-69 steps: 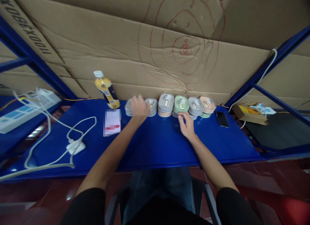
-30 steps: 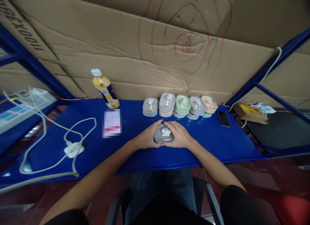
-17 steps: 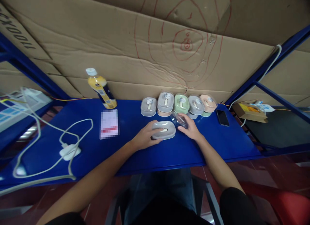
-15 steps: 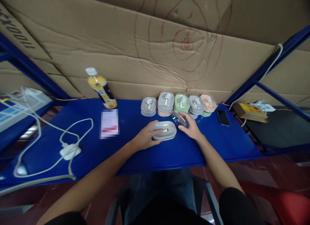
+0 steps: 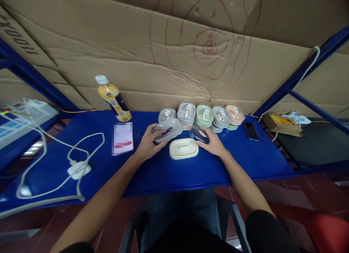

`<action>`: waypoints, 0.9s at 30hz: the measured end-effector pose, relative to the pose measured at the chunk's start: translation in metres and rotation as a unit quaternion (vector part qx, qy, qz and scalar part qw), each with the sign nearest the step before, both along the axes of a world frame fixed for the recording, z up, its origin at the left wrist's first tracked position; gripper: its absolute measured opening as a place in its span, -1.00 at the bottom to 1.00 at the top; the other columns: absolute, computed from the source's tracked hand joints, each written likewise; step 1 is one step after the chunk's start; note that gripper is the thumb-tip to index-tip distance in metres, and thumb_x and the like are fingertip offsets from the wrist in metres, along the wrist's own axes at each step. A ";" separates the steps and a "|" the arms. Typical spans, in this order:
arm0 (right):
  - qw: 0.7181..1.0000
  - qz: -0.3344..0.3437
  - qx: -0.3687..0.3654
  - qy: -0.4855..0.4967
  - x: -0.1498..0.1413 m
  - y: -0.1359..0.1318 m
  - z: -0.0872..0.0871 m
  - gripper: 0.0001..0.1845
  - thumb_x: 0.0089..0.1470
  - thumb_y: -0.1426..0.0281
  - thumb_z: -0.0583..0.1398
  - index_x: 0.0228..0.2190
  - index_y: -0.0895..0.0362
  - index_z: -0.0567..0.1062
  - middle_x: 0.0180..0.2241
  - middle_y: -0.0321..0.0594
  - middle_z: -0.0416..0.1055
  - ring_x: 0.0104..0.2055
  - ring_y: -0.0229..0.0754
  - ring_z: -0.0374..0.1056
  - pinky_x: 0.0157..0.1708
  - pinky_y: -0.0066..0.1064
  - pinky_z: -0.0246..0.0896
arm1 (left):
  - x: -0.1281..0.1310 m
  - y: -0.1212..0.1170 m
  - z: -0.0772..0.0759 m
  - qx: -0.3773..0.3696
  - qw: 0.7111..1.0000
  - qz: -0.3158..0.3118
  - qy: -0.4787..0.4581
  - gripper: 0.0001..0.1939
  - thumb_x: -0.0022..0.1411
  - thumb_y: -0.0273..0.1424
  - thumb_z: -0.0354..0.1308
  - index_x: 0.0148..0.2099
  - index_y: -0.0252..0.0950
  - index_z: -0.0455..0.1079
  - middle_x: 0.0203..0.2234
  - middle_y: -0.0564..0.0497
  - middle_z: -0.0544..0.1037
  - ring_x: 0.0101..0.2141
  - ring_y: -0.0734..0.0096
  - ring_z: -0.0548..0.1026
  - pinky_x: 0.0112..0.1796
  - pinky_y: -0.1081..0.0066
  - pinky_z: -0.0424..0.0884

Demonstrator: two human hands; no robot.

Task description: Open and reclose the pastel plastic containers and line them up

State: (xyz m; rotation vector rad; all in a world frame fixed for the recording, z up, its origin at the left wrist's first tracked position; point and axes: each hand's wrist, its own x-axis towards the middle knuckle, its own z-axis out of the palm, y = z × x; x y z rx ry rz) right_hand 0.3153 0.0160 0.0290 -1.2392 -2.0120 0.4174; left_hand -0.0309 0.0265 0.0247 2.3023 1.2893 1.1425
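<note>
My left hand (image 5: pixel 148 145) is closed on a grey oval ring-shaped shell (image 5: pixel 174 128), tilted and lifted off the table, with a wide opening through it. Below and to the right of it, a cream oval base (image 5: pixel 184 148) with a raised bar in its middle lies flat on the blue table. My right hand (image 5: pixel 214 144) grips a clear, dark-looking oval lid (image 5: pixel 200 135) by its right side, just behind the base's right end. Behind both hands stand the lidded boxes: a grey box (image 5: pixel 186 115), a green box (image 5: pixel 204 116) and a peach box (image 5: pixel 235 115), among several.
A yellow drink bottle (image 5: pixel 116 102) and a blurred-out phone-like slab (image 5: pixel 122 138) are at the left. White cables with a charger (image 5: pixel 79 169) spread near the left edge. A black phone (image 5: pixel 251 131) lies at right. Cardboard (image 5: pixel 122 45) walls the back.
My left hand has lifted the grey shell up and left, uncovering the cream base. My right hand still holds the clear lid, shifted slightly left.
</note>
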 end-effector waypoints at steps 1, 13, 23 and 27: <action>1.000 0.000 -0.003 -0.004 -0.001 0.000 -0.001 -0.23 0.12 -0.06 0.35 0.22 0.08 0.39 0.14 0.07 0.49 0.12 0.15 0.49 0.12 0.07 0.43 | -0.003 0.001 0.000 -0.002 1.000 0.002 0.002 -0.61 0.35 -0.13 0.25 0.09 -0.25 0.55 0.19 -0.19 0.34 0.23 -0.05 0.42 0.29 -0.05 0.36; 0.996 0.063 0.060 0.005 -0.011 -0.009 0.011 -0.09 0.07 -0.07 0.40 0.32 0.03 0.34 0.20 0.05 0.43 0.24 0.16 0.41 0.24 0.10 0.35 | 0.037 -0.016 -0.006 -0.107 0.984 -0.144 0.018 -0.10 0.22 -0.10 0.41 0.47 -0.17 0.12 0.33 -0.24 0.32 0.33 -0.09 0.35 0.34 -0.06 0.29; 0.982 0.147 0.052 -0.108 -0.042 -0.014 0.020 0.03 -0.08 -0.10 0.48 0.33 -0.05 0.37 0.22 -0.01 0.43 0.23 0.20 0.40 0.24 0.11 0.35 | 0.058 -0.019 -0.023 -0.153 0.978 -0.144 -0.002 0.27 0.05 -0.05 0.52 0.56 -0.25 -0.17 0.44 -0.40 0.18 0.41 -0.28 0.23 0.33 -0.18 0.27; 0.982 0.144 0.033 -0.114 -0.044 -0.013 0.023 -0.01 -0.07 -0.08 0.48 0.30 -0.02 0.40 0.19 -0.01 0.44 0.18 0.19 0.43 0.18 0.07 0.40 | 0.059 -0.022 -0.019 -0.159 0.978 -0.138 0.000 0.28 0.04 -0.07 0.52 0.56 -0.27 -0.18 0.41 -0.41 0.20 0.38 -0.30 0.28 0.29 -0.17 0.34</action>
